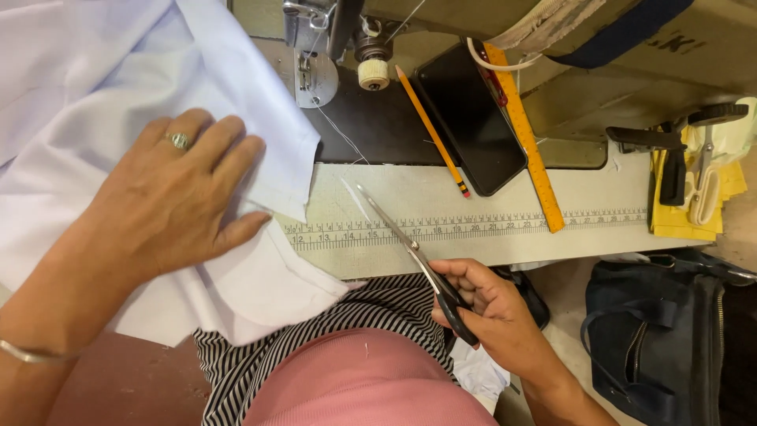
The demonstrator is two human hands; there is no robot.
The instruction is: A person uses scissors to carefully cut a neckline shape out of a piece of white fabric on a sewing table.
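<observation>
White cloth (pixel 95 71) fills the upper left of the frame and spills down over the front edge of the sewing table (pixel 599 229) toward the lower middle. Lying flat on it, left of centre, is the left hand (pixel 169 209), fingers spread and pressing the fabric down, a ring on one finger and a thin bangle on the wrist at the lower left edge. Right of centre and lower, the right hand (pixel 493 304) is closed around the dark handles of a pair of scissors (pixel 410 244); the blades run up and left across the printed ruler strip (pixel 473 226) along the table's front edge, with the tip near the cloth's hanging corner. Whether the blades are slightly parted or fully together is hard to make out from this angle.

At the top centre sits the sewing machine head (pixel 315 47), a fine thread trailing down from it. Just right of that, a yellow pencil (pixel 432 130), a dark phone (pixel 471 118) and an orange ruler (pixel 524 130) lie slanted side by side. At the far right a second, pale-handled pair of scissors (pixel 702 185) rests on yellow cloth (pixel 678 221), and a dark bag (pixel 654 331) stands in the lower right corner
</observation>
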